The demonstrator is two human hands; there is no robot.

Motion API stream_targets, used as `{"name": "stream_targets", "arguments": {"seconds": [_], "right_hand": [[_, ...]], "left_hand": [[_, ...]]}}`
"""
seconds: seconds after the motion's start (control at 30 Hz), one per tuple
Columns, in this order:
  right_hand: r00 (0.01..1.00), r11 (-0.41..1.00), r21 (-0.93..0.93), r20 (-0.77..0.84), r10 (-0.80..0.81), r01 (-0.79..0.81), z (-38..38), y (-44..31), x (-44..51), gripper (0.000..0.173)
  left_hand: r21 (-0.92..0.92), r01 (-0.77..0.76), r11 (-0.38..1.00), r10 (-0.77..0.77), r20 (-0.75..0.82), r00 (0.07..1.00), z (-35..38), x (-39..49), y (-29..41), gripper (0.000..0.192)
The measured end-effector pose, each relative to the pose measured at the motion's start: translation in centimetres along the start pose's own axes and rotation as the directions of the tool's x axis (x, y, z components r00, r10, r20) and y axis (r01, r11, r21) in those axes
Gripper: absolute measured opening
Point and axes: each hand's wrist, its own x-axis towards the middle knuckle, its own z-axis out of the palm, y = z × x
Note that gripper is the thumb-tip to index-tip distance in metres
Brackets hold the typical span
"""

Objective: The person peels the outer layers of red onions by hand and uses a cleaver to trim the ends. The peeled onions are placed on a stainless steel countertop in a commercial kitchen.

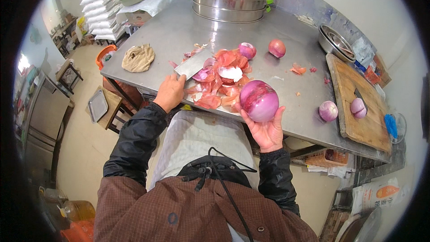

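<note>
My left hand grips a broad flat metal blade, likely a cleaver, near the table's front edge; its handle is hidden in my fingers. The blade rests against a heap of papery onion skins. On the upturned palm and fingers of my right hand sits a large, glossy red onion, held above the table edge. Behind the skins lies a peeled onion, with a browner onion to its right. Another peeled onion stands left of the wooden cutting board.
On the board are a dark knife-like tool and a cut onion. Steel steamer tiers stand at the back of the metal table. A tan cloth lies left, nested steel bowls right.
</note>
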Motion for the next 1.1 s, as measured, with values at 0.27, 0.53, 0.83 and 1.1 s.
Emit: {"name": "stream_targets", "arguments": {"seconds": [0.27,0.53,0.83,1.1], "right_hand": [[0.994,0.997,-0.002,-0.076,-0.077,0.077,-1.1,-0.6,-0.4,0.116],[0.963,0.969,-0.073,-0.117,-0.242,0.235,-0.5,-1.7,-1.3,0.12],[0.976,0.969,-0.117,0.039,-0.213,0.216,0.6,-2.7,-2.3,0.115],[0.994,0.984,-0.143,-0.011,-0.11,0.108,0.4,-1.8,-1.4,0.118]], "left_hand": [[-0.485,0.141,0.863,-0.133,0.051,0.99,-2.2,1.4,-0.9,0.042],[-0.804,0.275,0.527,-0.059,0.288,0.956,-9.4,1.0,4.8,0.037],[-0.685,-0.19,0.703,0.414,0.177,0.893,-5.4,1.7,7.9,0.034],[-0.588,0.149,0.795,0.095,0.363,0.927,-4.2,4.2,6.4,0.027]]}}
